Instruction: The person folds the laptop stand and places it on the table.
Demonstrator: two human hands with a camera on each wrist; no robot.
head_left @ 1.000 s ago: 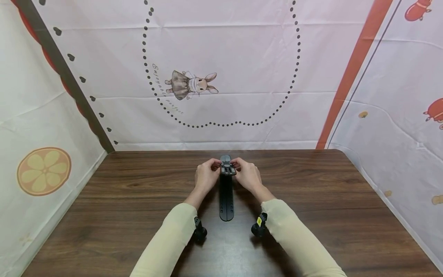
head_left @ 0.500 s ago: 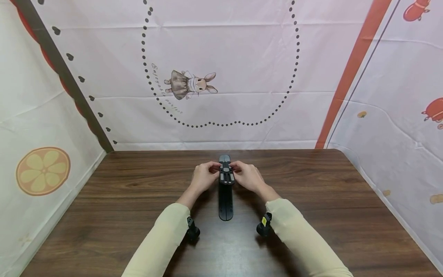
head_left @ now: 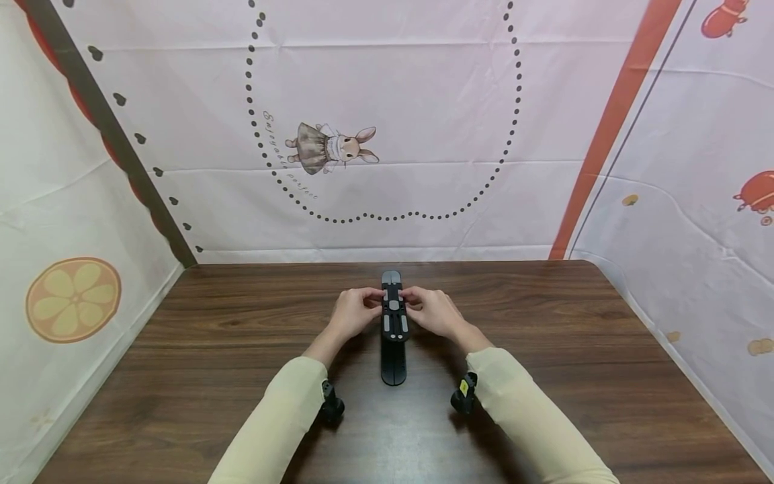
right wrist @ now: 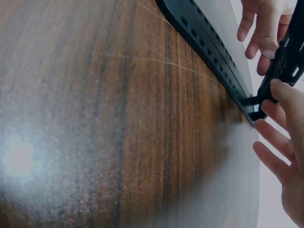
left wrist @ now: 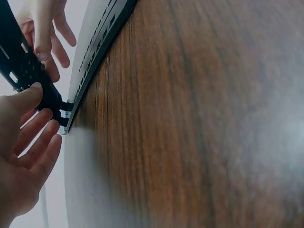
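Observation:
A black folding laptop stand stands at the centre of the table in the head view. Its upper plate (head_left: 394,326), with grey pads, tilts up over the long flat base (head_left: 394,366). My left hand (head_left: 353,314) pinches the plate's left edge between thumb and fingers. Opposite it, my right hand (head_left: 434,312) pinches the right edge. In the left wrist view the raised plate (left wrist: 28,64) meets the base (left wrist: 102,42) at two short black hinge arms (left wrist: 65,114). The right wrist view has the thumb of my right hand (right wrist: 292,128) against the plate (right wrist: 285,61).
The stand rests on a dark wood-grain table (head_left: 242,403), near its back edge. Behind the table hangs a white printed cloth (head_left: 423,121), with more cloth along both sides. A small black camera (head_left: 331,405) is on the left wrist, another camera (head_left: 464,393) on the right.
The upper plate has swung toward me over the base, so more of its padded face shows. Both hands moved slightly nearer with it, and the forearms spread a little apart.

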